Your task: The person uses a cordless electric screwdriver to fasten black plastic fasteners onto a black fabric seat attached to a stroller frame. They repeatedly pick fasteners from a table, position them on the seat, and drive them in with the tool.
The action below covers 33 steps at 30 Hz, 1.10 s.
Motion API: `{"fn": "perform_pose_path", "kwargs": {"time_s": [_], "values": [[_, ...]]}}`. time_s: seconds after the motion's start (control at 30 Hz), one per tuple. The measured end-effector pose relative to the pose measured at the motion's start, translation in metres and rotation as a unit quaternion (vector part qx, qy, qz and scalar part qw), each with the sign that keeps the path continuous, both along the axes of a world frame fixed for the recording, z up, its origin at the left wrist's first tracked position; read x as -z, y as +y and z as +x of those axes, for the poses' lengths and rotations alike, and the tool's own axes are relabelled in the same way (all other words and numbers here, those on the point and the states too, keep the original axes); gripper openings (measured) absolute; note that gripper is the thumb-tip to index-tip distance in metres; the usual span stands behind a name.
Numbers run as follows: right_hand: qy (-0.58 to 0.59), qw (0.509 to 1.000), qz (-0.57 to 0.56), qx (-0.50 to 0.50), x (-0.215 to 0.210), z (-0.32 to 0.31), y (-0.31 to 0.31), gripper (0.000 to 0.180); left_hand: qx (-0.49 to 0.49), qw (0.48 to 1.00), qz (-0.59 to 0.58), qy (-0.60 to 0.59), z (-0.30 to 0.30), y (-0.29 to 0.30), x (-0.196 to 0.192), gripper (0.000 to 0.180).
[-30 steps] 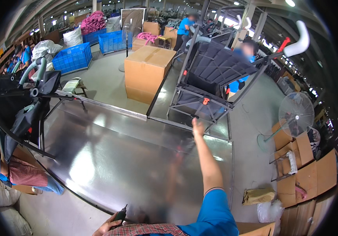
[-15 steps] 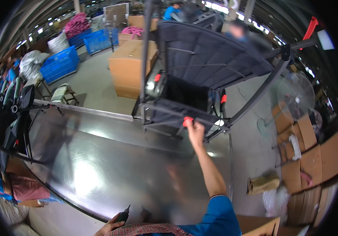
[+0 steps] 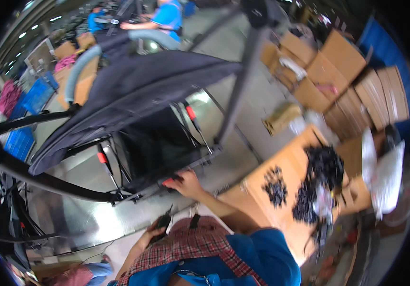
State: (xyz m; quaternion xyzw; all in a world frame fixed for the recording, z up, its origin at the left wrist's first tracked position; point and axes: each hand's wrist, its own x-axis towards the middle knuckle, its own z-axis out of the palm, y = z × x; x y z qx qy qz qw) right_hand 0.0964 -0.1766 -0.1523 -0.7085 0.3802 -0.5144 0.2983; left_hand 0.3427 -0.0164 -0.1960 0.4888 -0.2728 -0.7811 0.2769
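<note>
A stroller [image 3: 138, 90] with black fabric and a dark tube frame stands over the shiny metal table [image 3: 102, 224], its near side close to my body. My right hand [image 3: 189, 184] is closed on a small red piece [image 3: 168, 182] at the middle of the stroller's near lower bar. Part of that piece is hidden by my fingers. Low in front of my apron, my left hand [image 3: 153, 233] is wrapped round a dark power screwdriver [image 3: 165, 220], its thin bit pointing up and away. Two red-sleeved struts [image 3: 102, 157] flank the black fabric between the frame sides.
At my right, a cardboard surface [image 3: 257, 186] carries piles of small black parts [image 3: 275, 187] and black straps [image 3: 326, 167]. Open cartons [image 3: 329, 71] stand farther right. Another dark stroller [image 3: 4, 214] is at the left. A co-worker in blue [image 3: 166, 19] works beyond the table.
My view has swung to the right. The stroller has turned and come nearer to my body, with my right hand still on the red piece. My left hand keeps the screwdriver low.
</note>
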Motion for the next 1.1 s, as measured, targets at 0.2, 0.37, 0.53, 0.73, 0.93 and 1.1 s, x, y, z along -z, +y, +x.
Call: {"fn": "perform_pose_path", "kwargs": {"time_s": [0.2, 0.37, 0.53, 0.73, 0.93, 1.1], "values": [[0.158, 0.985, -0.026, 0.057, -0.024, -0.047, 0.072, 0.046, 0.063, 0.997, 0.031, -0.023, -0.034, 0.025, -0.038, 0.079], [0.293, 0.926, 0.084, 0.224, -0.022, -0.207, 0.137, 0.033, 0.048, 0.998, 0.041, -0.009, -0.056, 0.046, -0.062, 0.079], [0.377, 0.787, 0.287, 0.395, 0.038, -0.388, 0.209, 0.019, 0.09, 0.994, 0.05, -0.032, -0.114, 0.031, -0.085, 0.081], [0.42, 0.79, 0.228, 0.385, 0.078, -0.444, 0.244, 0.012, 0.225, 0.974, -0.005, -0.016, -0.212, -0.001, -0.108, 0.096], [0.301, 0.869, 0.142, 0.367, 0.075, -0.444, 0.24, 0.01, 0.323, 0.946, 0.013, -0.018, -0.284, -0.015, -0.136, 0.103], [-0.288, 0.874, 0.36, 0.157, 0.017, -0.41, 0.232, 0.007, 0.407, 0.909, -0.092, -0.001, -0.321, -0.016, -0.129, 0.108]]}}
